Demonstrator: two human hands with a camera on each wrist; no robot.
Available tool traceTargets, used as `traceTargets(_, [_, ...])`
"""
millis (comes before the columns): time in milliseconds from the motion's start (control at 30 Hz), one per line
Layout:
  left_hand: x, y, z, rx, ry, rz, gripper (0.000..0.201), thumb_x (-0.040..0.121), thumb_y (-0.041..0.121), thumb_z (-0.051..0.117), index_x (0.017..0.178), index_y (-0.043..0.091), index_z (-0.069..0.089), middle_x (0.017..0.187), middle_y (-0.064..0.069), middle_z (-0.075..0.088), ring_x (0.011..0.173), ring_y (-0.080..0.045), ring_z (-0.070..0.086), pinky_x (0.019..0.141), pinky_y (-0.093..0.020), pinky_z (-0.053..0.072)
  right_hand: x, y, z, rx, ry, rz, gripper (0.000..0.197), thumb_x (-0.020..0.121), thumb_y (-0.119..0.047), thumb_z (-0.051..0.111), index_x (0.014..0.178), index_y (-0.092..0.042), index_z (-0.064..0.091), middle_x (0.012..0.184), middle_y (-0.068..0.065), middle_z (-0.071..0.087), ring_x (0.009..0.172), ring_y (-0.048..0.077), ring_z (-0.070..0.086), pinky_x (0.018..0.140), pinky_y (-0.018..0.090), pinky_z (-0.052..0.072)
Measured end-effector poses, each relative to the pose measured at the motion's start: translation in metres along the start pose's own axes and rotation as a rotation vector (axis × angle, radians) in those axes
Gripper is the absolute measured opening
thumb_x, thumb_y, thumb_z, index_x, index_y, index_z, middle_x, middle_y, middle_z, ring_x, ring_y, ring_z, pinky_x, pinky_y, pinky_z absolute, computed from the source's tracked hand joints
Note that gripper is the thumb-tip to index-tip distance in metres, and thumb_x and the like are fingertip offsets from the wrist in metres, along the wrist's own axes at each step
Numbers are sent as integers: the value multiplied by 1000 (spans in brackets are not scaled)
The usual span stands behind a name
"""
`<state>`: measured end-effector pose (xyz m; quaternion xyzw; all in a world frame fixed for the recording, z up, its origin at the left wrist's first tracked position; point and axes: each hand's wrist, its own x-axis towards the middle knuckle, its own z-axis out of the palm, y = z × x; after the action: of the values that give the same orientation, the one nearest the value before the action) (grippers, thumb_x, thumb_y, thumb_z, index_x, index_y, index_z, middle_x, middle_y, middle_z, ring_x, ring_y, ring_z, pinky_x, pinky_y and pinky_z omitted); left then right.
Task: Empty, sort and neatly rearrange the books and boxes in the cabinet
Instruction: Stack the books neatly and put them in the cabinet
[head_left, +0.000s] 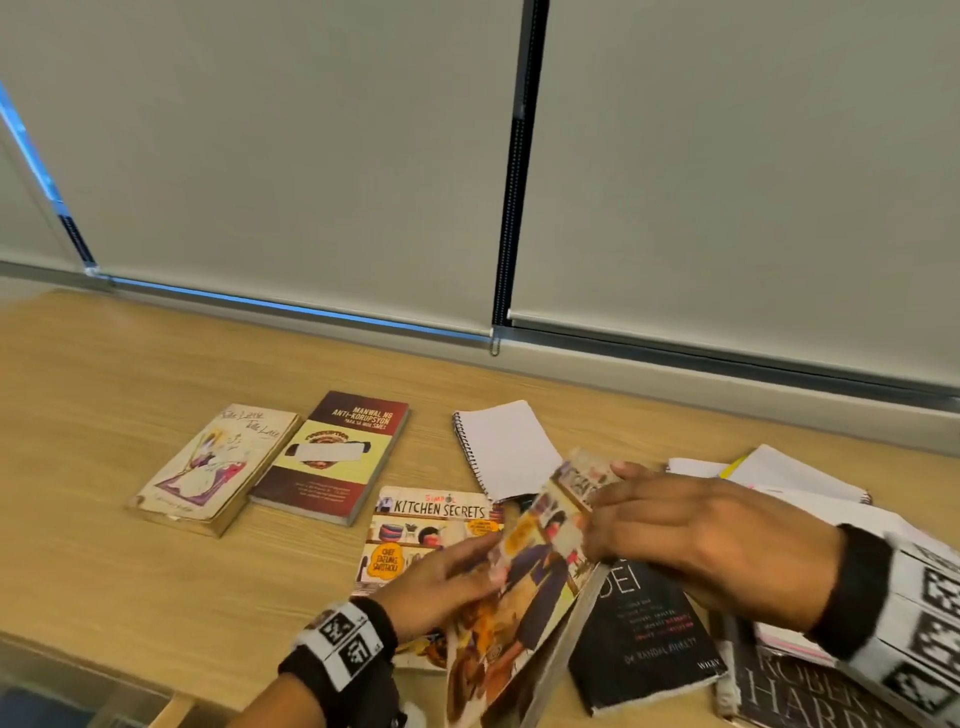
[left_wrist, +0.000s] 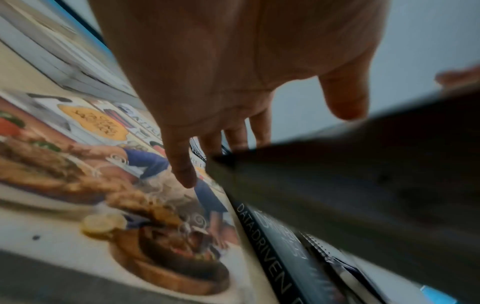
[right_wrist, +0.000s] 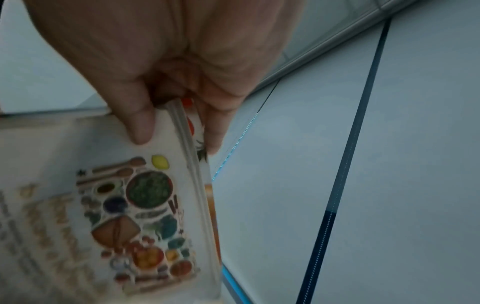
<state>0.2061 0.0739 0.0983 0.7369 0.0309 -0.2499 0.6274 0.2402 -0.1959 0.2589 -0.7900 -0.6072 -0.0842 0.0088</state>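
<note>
A second Kitchen Secrets cookbook (head_left: 535, 582) is held tilted up on its edge above the wooden top. My right hand (head_left: 649, 525) pinches its upper end, thumb on the illustrated back cover (right_wrist: 145, 205) and fingers on the front. The straight fingers of my left hand (head_left: 467, 571) touch its left edge; in the left wrist view they (left_wrist: 179, 164) reach behind the dark, blurred book (left_wrist: 363, 185). A matching Kitchen Secrets copy (head_left: 421, 525) lies flat just left of it, also seen under my left palm (left_wrist: 103, 185).
A black Data-Driven book (head_left: 644, 639) and a dark Robert Harris book (head_left: 795, 696) lie under the right hand. A spiral notebook (head_left: 504, 447), a maroon manual (head_left: 332, 457) and a worn cream book (head_left: 213, 467) lie further back. Loose papers (head_left: 779, 478) pile at right. Roller blinds (head_left: 311, 156) stand behind.
</note>
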Motion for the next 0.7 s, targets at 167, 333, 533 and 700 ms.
traceTargets(167, [-8, -14, -1, -550, 42, -10, 63, 66, 40, 84, 121, 19, 62, 118, -14, 69, 108, -32, 66, 103, -49, 45, 23, 31, 32, 59, 325, 161, 27, 91, -16, 57, 115, -27, 56, 137, 0, 56, 135, 17, 43, 113, 35, 37])
traceTargets(333, [-26, -27, -21, -579, 418, 105, 32, 89, 28, 61, 119, 24, 56, 95, 2, 77, 85, -14, 74, 64, -26, 58, 51, -3, 126, 1404, 411, 1188, 25, 99, -22, 52, 123, -28, 53, 132, 7, 59, 108, 24, 64, 82, 22, 55])
traceTargets(533, [-39, -55, -59, -133, 509, -35, 48, 73, 45, 78, 111, 19, 66, 99, 1, 76, 92, -16, 72, 89, -40, 55, 88, -49, 205, 1612, 23, 1391, 41, 103, -34, 38, 108, -2, 63, 87, 15, 74, 74, 24, 71, 61, 29, 56])
traceTargets(700, [-29, -77, -64, 259, 613, -141, 15, 87, 37, 68, 97, 30, 61, 95, 11, 69, 91, -8, 62, 81, -26, 47, 83, -42, 207, 1311, -106, 1423, 38, 102, -42, 36, 98, -14, 60, 71, 3, 62, 51, 13, 56, 42, 23, 42])
